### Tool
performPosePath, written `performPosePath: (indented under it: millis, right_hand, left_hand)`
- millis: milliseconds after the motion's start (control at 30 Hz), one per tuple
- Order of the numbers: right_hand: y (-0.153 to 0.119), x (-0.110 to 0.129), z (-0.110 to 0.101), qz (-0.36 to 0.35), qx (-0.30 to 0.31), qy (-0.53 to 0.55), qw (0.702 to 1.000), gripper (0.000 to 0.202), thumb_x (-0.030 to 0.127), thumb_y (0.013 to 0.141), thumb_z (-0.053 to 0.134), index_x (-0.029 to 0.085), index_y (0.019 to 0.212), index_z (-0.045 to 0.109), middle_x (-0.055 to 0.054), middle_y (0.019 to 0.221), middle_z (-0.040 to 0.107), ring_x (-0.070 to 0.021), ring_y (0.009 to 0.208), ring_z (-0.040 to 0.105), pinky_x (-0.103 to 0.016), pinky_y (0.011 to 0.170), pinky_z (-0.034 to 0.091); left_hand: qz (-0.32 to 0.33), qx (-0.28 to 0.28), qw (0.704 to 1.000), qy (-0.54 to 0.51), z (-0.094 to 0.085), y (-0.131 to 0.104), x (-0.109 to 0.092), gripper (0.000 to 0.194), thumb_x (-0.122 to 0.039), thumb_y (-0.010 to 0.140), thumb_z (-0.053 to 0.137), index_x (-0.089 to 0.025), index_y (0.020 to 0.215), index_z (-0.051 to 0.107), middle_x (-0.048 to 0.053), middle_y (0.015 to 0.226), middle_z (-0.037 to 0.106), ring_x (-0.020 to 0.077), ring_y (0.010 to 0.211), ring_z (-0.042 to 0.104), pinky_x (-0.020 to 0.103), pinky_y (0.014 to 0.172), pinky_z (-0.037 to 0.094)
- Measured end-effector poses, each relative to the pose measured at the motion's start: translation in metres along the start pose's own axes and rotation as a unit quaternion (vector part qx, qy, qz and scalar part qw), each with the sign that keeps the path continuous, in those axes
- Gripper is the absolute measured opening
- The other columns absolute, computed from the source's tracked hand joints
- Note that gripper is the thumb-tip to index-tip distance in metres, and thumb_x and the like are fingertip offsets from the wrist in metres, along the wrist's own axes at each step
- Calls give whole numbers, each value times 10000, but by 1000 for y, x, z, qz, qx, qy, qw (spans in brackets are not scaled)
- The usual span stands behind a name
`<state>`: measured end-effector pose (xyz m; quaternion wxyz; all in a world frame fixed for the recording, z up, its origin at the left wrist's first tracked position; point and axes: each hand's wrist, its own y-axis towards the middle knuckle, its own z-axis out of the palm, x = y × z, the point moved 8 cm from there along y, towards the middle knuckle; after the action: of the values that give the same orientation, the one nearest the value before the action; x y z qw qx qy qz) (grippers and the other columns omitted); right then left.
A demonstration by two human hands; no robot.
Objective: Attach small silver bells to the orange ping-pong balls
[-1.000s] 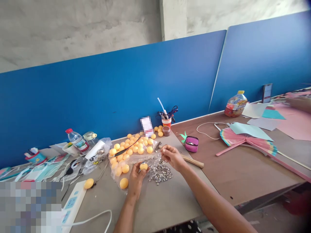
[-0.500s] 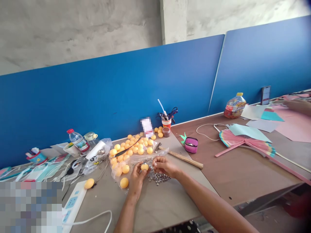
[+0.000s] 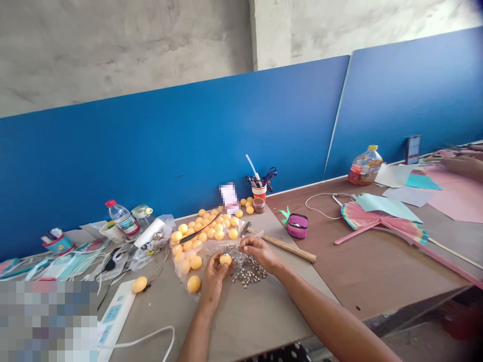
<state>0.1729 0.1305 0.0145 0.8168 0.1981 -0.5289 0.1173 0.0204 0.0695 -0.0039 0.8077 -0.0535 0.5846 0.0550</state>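
Note:
An orange table-tennis ball (image 3: 225, 260) with a shiny metal piece on its top sits between the fingers and thumb of my left hand (image 3: 213, 279). To its right, my right hand (image 3: 261, 253) is closed in a pinch over a heap of small shiny metal pieces (image 3: 249, 272). Whatever its fingertips hold is too small to make out. Many more orange balls (image 3: 204, 235) lie behind my hands, some in or on a clear plastic bag (image 3: 213, 246). A black slender tool (image 3: 198, 230) rests across them.
A wooden-handled hammer (image 3: 289, 247) lies behind my right hand, near a purple pouch (image 3: 298, 226). On the left are a power strip (image 3: 116, 312), tangled cables and a water bottle (image 3: 123, 220). A pink fan (image 3: 377, 217) and paper sheets lie right; another person's arm (image 3: 464, 166) shows there.
My right hand has drawn slightly up and right, uncovering more of the metal pieces. My left hand keeps its hold on the ball.

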Motion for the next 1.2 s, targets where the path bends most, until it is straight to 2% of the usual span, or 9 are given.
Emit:
performPosePath:
  millis: [100,200,300,367,433,633,767,933,1200]
  right_hand:
    - [2,11,-13,-21,-42,14,999,218,362,690,687,172,771,617,16,650,552,-123,590,473,-279,633,389]
    - [1,28,-47,-58,-177,-105,977,195,375,753,581,181,763,585,10,641,531,-129,558,435,-276,580,360]
    - [-5,44,-69,-53,-280,-401,871,119,260,768,539,168,796,609,-61,794,610,-199,755,524,-314,699,390]
    - [-4,42,-71,0,-265,-573,776,182,204,764,545,154,911,641,-119,974,632,-258,920,531,-354,782,381]
    - [-4,33,-71,58,-221,-667,709,264,180,782,537,144,1023,638,-152,1074,617,-291,995,524,-378,808,368]
    - [-10,31,-73,114,-201,-734,638,344,70,839,393,124,1112,595,-189,1102,608,-293,1013,549,-385,803,361]
    - [-9,30,-80,139,-194,-744,625,308,61,846,386,115,1044,616,-193,1055,628,-276,986,569,-366,793,375]
    - [-7,29,-78,119,-180,-743,634,293,43,844,381,92,959,646,-190,1019,625,-265,947,582,-336,756,389]
    - [-6,41,-70,68,-207,-696,684,233,72,874,383,133,920,603,-120,897,639,-183,743,590,-275,630,348]
  left_hand:
    - [-6,-2,1000,-1,-2,0,2,498,-390,626,803,-204,1032,582,29,968,664,242,870,692,470,938,489]
    - [-4,1,1000,-1,-2,1,4,497,-385,629,804,-203,1036,585,26,953,659,233,850,696,449,921,499]
    - [1,2,1000,3,-3,0,4,475,-379,638,800,-199,1024,590,24,940,660,224,848,697,429,918,503]
    - [2,0,1000,9,-4,0,4,478,-374,644,797,-201,1037,588,27,951,663,221,849,700,422,917,504]
    - [-1,-2,1000,12,-5,0,5,497,-371,642,798,-202,1057,584,34,969,665,223,848,703,420,907,509]
    - [-4,1,1000,11,-4,-1,4,491,-365,641,795,-208,1055,583,27,966,659,223,850,704,408,895,515]
    - [-7,-3,1000,10,-4,0,5,499,-369,637,797,-205,1054,577,23,973,654,228,857,701,417,912,506]
    - [-6,-8,1000,7,-5,0,4,519,-370,608,814,-201,1040,582,27,976,660,232,859,700,429,922,503]
    - [-4,-3,1000,5,-4,-2,2,488,-378,619,810,-228,1027,589,21,974,645,233,852,701,443,935,499]
